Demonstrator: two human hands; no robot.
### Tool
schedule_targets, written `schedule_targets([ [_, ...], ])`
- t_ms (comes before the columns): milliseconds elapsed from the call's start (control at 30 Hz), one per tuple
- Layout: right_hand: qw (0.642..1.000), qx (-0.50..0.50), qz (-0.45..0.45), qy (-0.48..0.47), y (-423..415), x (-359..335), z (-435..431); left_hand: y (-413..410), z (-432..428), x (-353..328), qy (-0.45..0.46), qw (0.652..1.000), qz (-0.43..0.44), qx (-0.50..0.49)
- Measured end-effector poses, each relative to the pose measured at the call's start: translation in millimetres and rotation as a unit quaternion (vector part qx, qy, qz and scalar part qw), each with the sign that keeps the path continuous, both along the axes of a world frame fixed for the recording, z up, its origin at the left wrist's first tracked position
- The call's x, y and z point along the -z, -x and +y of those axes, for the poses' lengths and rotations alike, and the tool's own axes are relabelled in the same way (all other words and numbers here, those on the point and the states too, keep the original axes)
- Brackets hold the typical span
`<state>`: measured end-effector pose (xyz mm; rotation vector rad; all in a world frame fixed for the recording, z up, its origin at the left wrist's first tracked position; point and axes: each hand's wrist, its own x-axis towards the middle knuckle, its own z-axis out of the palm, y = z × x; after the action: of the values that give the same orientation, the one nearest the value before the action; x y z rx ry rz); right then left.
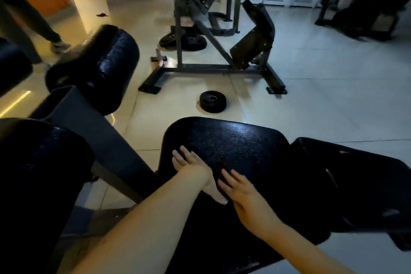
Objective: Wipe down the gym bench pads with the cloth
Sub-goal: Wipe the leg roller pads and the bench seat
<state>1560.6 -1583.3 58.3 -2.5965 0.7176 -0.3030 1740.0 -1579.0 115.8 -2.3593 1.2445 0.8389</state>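
Observation:
The black textured bench pad (233, 144) fills the lower middle of the view. My left hand (195, 173) lies flat on its near left part, fingers together and pointing away. My right hand (240, 193) rests flat just to the right of it, fingers spread, nearly touching the left thumb. A small dark reddish patch (222, 165) shows on the pad just beyond my right fingertips. It is too dark to tell whether this is the cloth. No cloth is clearly visible in either hand.
A second black pad (355, 184) adjoins on the right. Two roller pads (95, 66) (40, 173) and a steel arm stand to the left. A weight plate (212, 101) lies on the tiled floor before a machine frame (211, 69). A person's leg (55, 42) is at upper left.

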Motion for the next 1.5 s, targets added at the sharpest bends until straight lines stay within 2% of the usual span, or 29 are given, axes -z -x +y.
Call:
schedule_targets([
  [33,1.0,-0.004,0.005,-0.016,15,-1,6,5,-4,-1,0.007,1.0,-0.001,0.025],
  [100,0.999,-0.008,0.015,-0.035,28,-5,0,16,-9,-2,-0.004,0.991,0.022,0.134],
  [167,0.999,0.013,0.029,-0.005,20,-9,-23,27,-11,-5,-0.005,0.981,0.048,0.186],
  [300,0.987,0.138,0.058,0.066,-14,-13,-90,28,-18,3,0.035,0.984,0.087,0.149],
  [500,0.967,0.245,0.042,0.063,-32,-11,-174,27,-20,7,0.027,0.985,0.072,0.154],
  [667,0.973,0.225,0.024,0.038,-17,-6,-148,30,-21,1,0.006,0.987,0.067,0.149],
  [767,0.988,0.149,0.009,0.032,31,0,-98,34,-19,2,0.003,0.988,0.039,0.147],
  [900,0.997,0.068,-0.015,0.022,118,13,-31,37,-22,-4,-0.053,0.984,0.009,0.168],
  [1033,0.999,0.015,0.002,0.03,137,12,-39,38,-27,-3,-0.075,0.982,-0.002,0.173],
  [1100,0.999,0.034,0.011,0.039,121,11,-70,38,-26,-2,-0.076,0.982,-0.003,0.172],
  [1300,0.977,0.212,0.015,0.032,66,5,-178,38,-24,-6,-0.078,0.984,0.004,0.162],
  [1400,0.966,0.26,0.011,0.007,51,1,-191,40,-24,-8,-0.077,0.984,-0.002,0.161],
  [1500,0.97,0.245,0.008,-0.005,60,1,-175,40,-22,-7,-0.071,0.985,-0.004,0.158],
])
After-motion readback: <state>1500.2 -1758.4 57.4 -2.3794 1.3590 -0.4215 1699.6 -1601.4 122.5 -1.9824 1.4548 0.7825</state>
